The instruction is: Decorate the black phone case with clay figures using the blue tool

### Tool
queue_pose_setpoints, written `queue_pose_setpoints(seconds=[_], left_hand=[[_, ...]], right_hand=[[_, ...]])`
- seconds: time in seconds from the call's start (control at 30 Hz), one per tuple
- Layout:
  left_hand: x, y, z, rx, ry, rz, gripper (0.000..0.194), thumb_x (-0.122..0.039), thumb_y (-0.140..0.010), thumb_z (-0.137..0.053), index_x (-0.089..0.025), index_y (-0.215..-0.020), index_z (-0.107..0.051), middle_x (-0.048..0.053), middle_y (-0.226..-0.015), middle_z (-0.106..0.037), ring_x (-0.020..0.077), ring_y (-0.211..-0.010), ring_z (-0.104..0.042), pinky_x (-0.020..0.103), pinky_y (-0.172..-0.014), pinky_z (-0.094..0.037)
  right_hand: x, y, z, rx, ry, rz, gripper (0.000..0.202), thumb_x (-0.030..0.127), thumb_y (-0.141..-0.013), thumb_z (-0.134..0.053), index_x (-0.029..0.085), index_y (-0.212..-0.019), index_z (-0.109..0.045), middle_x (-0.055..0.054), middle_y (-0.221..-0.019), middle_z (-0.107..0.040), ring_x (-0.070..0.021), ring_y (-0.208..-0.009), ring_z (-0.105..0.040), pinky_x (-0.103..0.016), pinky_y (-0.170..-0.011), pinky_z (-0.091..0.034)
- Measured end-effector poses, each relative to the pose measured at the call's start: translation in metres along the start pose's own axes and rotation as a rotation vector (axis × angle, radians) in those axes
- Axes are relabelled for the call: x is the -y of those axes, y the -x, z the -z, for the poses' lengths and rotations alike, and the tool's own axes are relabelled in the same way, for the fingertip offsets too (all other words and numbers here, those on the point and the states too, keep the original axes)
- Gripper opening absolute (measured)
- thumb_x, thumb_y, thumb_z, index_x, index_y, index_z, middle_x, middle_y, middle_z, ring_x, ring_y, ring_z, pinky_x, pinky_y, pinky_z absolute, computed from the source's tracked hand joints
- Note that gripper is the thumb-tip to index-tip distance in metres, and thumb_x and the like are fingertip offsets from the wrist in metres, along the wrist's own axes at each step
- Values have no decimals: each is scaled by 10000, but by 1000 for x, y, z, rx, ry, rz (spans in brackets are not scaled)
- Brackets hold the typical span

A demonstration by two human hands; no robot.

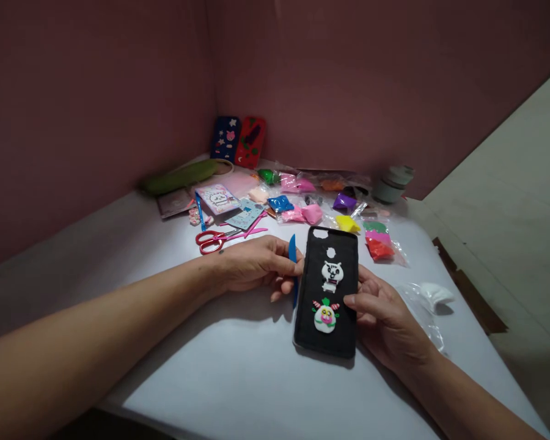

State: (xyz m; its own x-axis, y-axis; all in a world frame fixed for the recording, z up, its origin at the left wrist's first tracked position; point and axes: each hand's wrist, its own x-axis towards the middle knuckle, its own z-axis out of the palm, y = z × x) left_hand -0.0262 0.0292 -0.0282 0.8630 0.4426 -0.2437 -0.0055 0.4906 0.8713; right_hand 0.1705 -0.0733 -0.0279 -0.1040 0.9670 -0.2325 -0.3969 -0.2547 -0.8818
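Observation:
A black phone case is held tilted up above the white table, its back towards me. On it are a white cat-like clay figure and, below, a round white clay figure with green and pink parts. My right hand grips the case's right edge, thumb on the front. My left hand pinches a blue plastic tool beside the case's left edge. Some of the left fingers are hidden behind the tool and case.
Red scissors, picture cards and several bagged clay pieces lie behind the hands. Two decorated cases lean at the wall near a green pouch. A jar stands right; clear plastic lies nearer.

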Motion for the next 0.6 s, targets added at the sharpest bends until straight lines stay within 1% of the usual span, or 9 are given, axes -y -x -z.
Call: queue_pose_setpoints(seconds=[0.13,0.23,0.3,0.43,0.53,0.6], left_hand=[[-1,-1,-1,-11,-6,-2,57,-142,-773,-657,-93,-779,-628,17,-534,-596,87,-446,-534,172,-414,-473],[-2,-1,-1,-14,-8,-3,65,-140,-743,-669,-101,-747,-618,13,-533,-596,91,-456,-548,170,-410,-475],[-2,-1,-2,-18,-14,-7,83,-148,-724,-681,-108,-725,-608,10,-522,-595,92,-452,-547,168,-403,-472],[-3,1,-3,-34,-26,-16,89,-131,-708,-683,-119,-709,-595,10,-516,-603,96,-443,-550,170,-395,-476],[-4,1,-3,-34,-25,-15,84,-112,-707,-672,-122,-691,-590,9,-502,-596,100,-437,-546,174,-391,-476],[-4,1,-3,-35,-20,-17,75,-93,-713,-656,-122,-690,-591,8,-498,-593,98,-437,-544,172,-394,-475]], right_hand=[[1,0,-1,9,14,-2,597,139,-622,-673,150,-1208,-565,-170,-1116,-708,-351,-976,-676,-535,-902,-477],[-2,-1,0,27,-9,-1,588,131,-635,-662,153,-1215,-566,-162,-1109,-712,-342,-995,-671,-528,-924,-469],[-4,-1,1,31,-26,12,566,128,-638,-658,163,-1198,-579,-147,-1091,-720,-330,-985,-676,-513,-907,-485],[-3,-1,3,37,-32,31,513,117,-662,-650,189,-1167,-601,-113,-1060,-731,-276,-912,-694,-419,-804,-540],[-1,0,4,38,-51,26,480,108,-674,-650,178,-1148,-617,-105,-1054,-728,-234,-888,-691,-344,-773,-542],[0,1,4,9,-60,40,456,110,-669,-655,174,-1120,-626,-101,-1035,-730,-215,-854,-690,-314,-749,-539]])
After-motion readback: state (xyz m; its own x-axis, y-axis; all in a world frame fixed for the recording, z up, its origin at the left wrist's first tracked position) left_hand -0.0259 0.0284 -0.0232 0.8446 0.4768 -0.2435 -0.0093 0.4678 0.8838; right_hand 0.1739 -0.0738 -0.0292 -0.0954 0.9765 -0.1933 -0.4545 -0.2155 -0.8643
